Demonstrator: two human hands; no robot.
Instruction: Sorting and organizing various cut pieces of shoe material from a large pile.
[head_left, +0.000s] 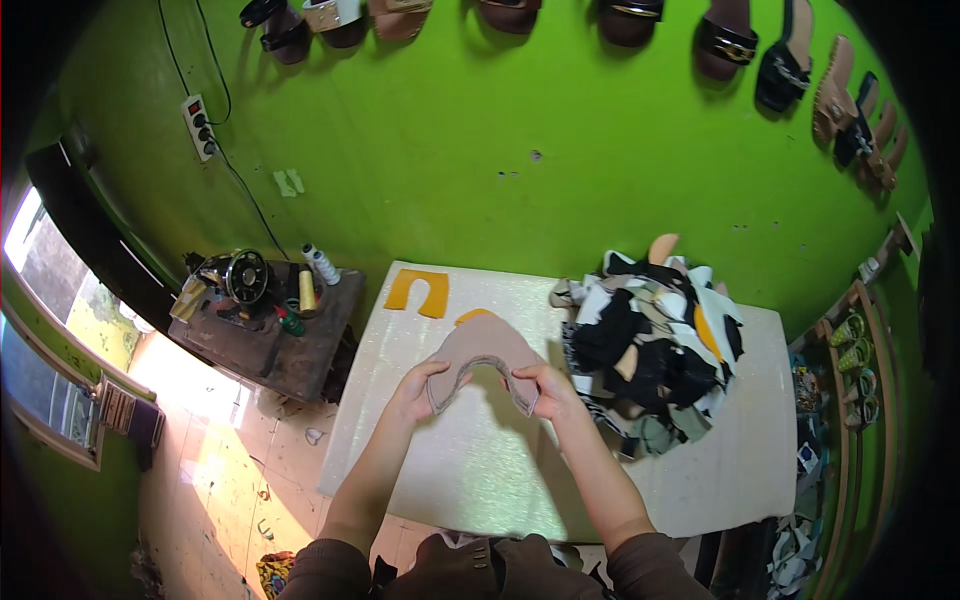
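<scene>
Room: a bright green wall (480,130) is seen behind the work area, with a row of sandals (720,40) hung along its top and more down the right side.
Power strip: a white power strip (199,126) is fixed to the wall at the left, with black cables running from it.
Surface: a pale, glittery board (480,470) is laid as a worktop in the middle of the view.
Held piece: a stack of beige U-shaped cut-outs (483,355) is held just above the board, near its middle, with the arch turned away from the person and the two legs pointing back.
Left hand: the left hand (418,388) is closed on the left leg of the stack, thumb on top and fingers curled beneath.
Right hand: the right hand (548,388) is pinched on the right leg in the same way.
Yellow pieces: a yellow U-shaped piece (418,291) is laid flat at the board's far left corner; a second yellow piece (470,316) is partly hidden behind the beige stack.
Scrap pile: a heap of black, white and tan offcuts (650,345) is piled on the board, just right of the right hand.
Side table: a black sewing machine (240,278) and thread spools (320,264) are set on a dark table left of the board.
</scene>
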